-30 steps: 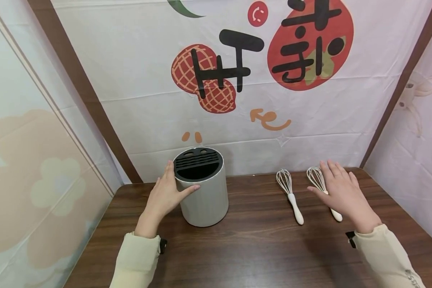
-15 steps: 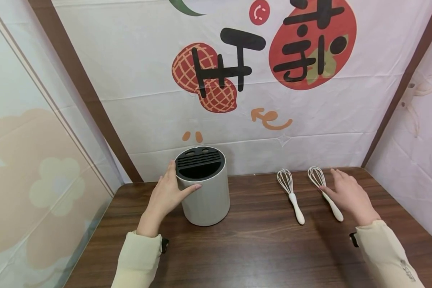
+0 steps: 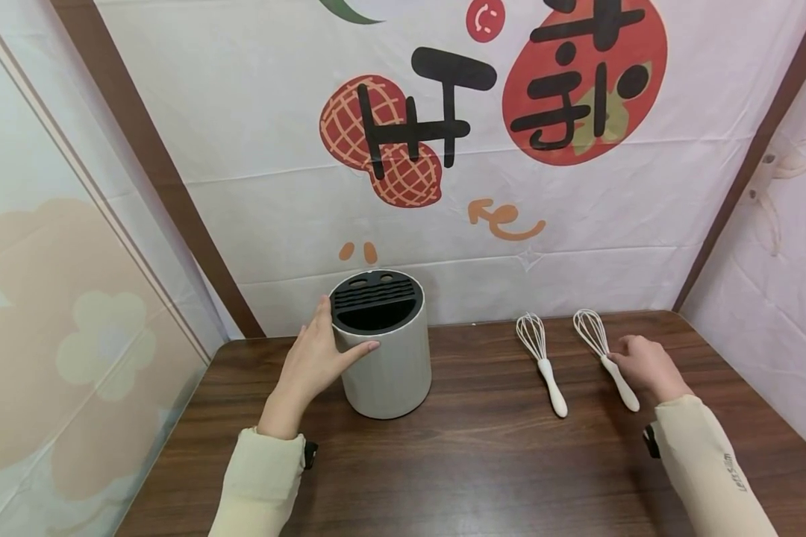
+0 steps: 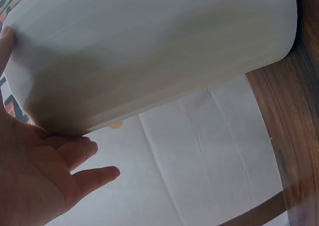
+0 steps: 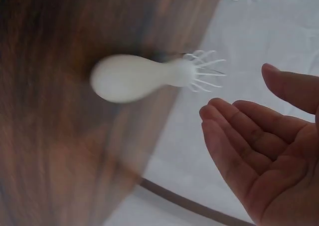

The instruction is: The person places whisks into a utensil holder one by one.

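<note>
My left hand [image 3: 312,362] lies against the left side of a pale grey utensil holder [image 3: 392,377], thumb across its front just under the rim. The holder stands upright, and its black slotted top [image 3: 376,292] has a half-round opening. In the left wrist view, the fingers rest loosely along the holder's wall [image 4: 159,61]. At the right, my right hand [image 3: 648,365] hovers beside the handle of a white whisk [image 3: 621,386] on the table. The right wrist view shows thumb and bent fingers apart, with the whisk's handle [image 5: 127,79] beyond them.
A second white whisk [image 3: 552,388] lies between the holder and the right hand's whisk. Both are on a dark wooden table [image 3: 483,470]. A printed white cloth [image 3: 275,224] hangs behind the table, and more cloth closes off both sides.
My right hand has come down from above the right whisk toward its handle, its fingers bending from spread to gathered. The left hand stays against the holder.
</note>
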A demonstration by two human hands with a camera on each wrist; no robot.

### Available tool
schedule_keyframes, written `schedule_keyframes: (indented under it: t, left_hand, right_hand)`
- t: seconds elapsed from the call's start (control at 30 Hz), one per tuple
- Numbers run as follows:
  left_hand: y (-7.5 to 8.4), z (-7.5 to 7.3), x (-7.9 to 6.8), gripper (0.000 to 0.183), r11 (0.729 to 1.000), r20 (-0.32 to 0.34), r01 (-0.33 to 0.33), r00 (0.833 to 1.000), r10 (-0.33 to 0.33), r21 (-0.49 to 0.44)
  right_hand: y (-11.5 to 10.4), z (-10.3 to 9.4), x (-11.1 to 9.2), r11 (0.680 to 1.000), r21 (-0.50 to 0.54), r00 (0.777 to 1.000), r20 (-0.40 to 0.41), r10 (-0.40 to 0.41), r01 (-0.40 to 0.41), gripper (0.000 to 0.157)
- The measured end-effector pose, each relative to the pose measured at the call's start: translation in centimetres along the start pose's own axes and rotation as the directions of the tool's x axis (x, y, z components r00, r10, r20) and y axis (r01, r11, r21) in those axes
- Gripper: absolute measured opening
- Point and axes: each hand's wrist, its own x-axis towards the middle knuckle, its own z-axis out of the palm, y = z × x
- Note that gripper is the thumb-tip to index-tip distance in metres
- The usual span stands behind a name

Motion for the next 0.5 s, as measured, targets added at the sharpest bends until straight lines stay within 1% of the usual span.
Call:
schedule_keyframes:
  t: [0.13, 0.3, 0.4, 0.5]
  left_hand:
    - [0.0, 0.0, 0.0, 0.118, 1.000, -0.001, -0.001, 1.000, 0.001, 0.002]
    - [0.0, 0.1, 0.1, 0.117, 1.000, -0.003, -0.002, 1.000, 0.002, 0.004]
    - [0.0, 0.1, 0.1, 0.117, 1.000, -0.003, -0.002, 1.000, 0.002, 0.005]
    - [0.0, 0.0, 0.1, 0.116, 1.000, -0.002, -0.004, 1.000, 0.004, 0.005]
  right_hand:
    - [1.0, 0.9, 0.6, 0.998, 0.045, 0.999, -0.004, 0.032, -0.032, 0.031]
    - [2.2, 1.9, 1.0, 0.995, 0.069, 0.998, 0.004, 0.069, -0.070, 0.020]
    - [2.6, 2.3, 1.1, 0.993, 0.076, 0.996, 0.006, 0.092, -0.092, 0.020]
    - [2.8, 2.6, 1.0, 0.990, 0.082, 0.994, -0.008, 0.112, -0.111, 0.023]
